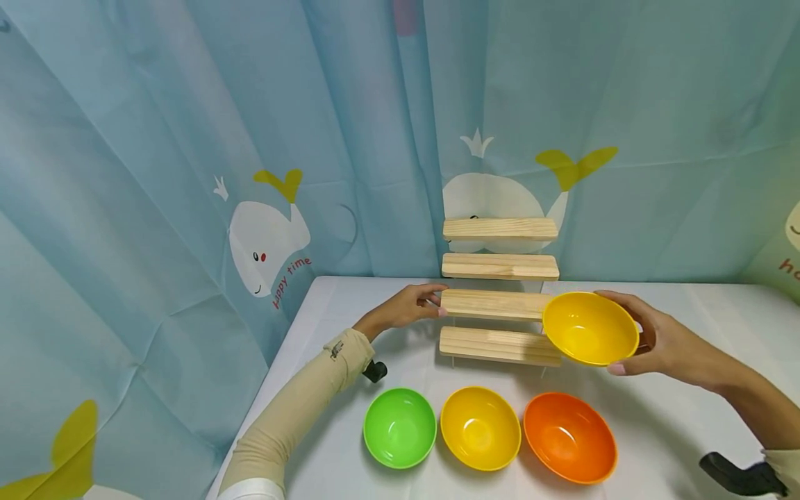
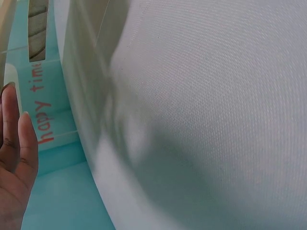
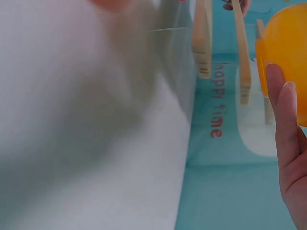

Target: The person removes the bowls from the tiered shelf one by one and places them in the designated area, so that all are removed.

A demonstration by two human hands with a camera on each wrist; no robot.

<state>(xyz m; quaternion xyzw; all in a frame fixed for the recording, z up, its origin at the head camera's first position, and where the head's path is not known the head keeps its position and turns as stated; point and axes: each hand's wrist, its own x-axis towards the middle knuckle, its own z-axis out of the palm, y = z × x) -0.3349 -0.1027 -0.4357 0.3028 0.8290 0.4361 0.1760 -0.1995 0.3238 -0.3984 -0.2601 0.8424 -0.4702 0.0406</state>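
My right hand (image 1: 665, 344) grips a yellow bowl (image 1: 590, 328) by its right rim, holding it up at the right end of the stepped wooden rack (image 1: 494, 303). The bowl's inside faces the head camera; its orange-looking outside (image 3: 290, 43) shows in the right wrist view, with fingers (image 3: 288, 108) against it. At the rack's left side, my left hand (image 1: 403, 307) holds the end of the second slat from the bottom between thumb and fingers. A green bowl (image 1: 400, 428), another yellow bowl (image 1: 480, 428) and an orange bowl (image 1: 570, 437) stand in a row before the rack.
The rack's several slats rise in steps toward the back, on clear supports. A white cloth (image 1: 675, 410) covers the table. Behind and to the left hangs a blue curtain (image 1: 387, 139) with whale prints. Black straps show near both wrists.
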